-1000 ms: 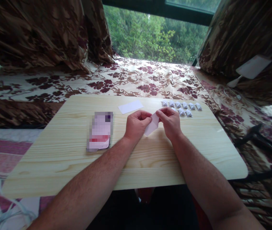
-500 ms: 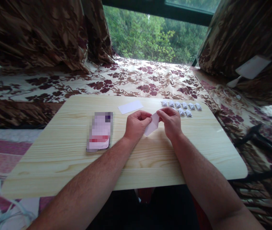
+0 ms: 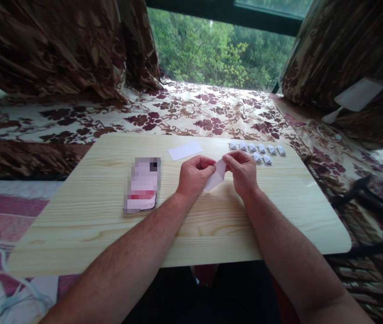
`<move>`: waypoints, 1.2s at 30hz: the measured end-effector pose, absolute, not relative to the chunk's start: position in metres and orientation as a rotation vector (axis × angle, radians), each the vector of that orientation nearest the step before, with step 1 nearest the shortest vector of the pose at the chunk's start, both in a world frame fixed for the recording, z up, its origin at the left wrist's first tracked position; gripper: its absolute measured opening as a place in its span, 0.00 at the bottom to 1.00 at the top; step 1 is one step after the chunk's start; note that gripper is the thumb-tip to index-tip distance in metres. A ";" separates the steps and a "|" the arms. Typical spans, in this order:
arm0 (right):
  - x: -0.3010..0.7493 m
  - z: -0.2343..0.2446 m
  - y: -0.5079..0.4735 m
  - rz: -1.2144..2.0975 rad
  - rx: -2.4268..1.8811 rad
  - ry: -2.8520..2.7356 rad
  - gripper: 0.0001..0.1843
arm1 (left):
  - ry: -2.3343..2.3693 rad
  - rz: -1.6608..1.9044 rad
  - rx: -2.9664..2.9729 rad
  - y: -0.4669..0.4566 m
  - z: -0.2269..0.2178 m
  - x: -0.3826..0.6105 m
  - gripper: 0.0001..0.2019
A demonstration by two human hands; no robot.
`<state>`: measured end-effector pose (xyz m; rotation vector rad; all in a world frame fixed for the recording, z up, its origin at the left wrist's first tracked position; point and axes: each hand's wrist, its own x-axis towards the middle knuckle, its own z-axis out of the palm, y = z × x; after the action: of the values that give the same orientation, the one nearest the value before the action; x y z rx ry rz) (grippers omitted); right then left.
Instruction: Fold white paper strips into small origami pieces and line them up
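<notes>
A small white piece of folded paper (image 3: 215, 177) is held up over the middle of the table, its lower end angled toward me. My left hand (image 3: 194, 176) pinches its left edge between thumb and fingers. On the opposite side, my right hand (image 3: 241, 170) grips the upper right edge, also closed in a pinch. Just behind my left hand lies a flat white sheet of paper (image 3: 185, 150). Beyond my right hand sit several small folded paper stars (image 3: 261, 148) in two rows, some partly hidden by that hand.
A phone (image 3: 142, 184), its screen pixelated, lies left of my hands on the pale wooden table (image 3: 93, 216). Floral cloth (image 3: 208, 108) covers the ledge behind. A white lamp (image 3: 360, 94) stands at the right. White cables (image 3: 25, 292) hang over papers at lower left.
The view has shifted slightly, so everything sits a little further right. Both hands keep their pinch on the folded paper, with hardly any movement between them.
</notes>
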<state>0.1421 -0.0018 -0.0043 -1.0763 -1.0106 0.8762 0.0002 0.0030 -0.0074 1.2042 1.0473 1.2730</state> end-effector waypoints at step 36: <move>0.142 -0.005 0.001 0.844 -1.041 -0.891 0.07 | 1.044 1.227 1.229 0.004 -0.012 0.001 0.08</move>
<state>0.1416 0.0012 -0.0051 -1.0414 -0.8907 0.8443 0.0009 0.0045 -0.0117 1.2286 1.0436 1.2271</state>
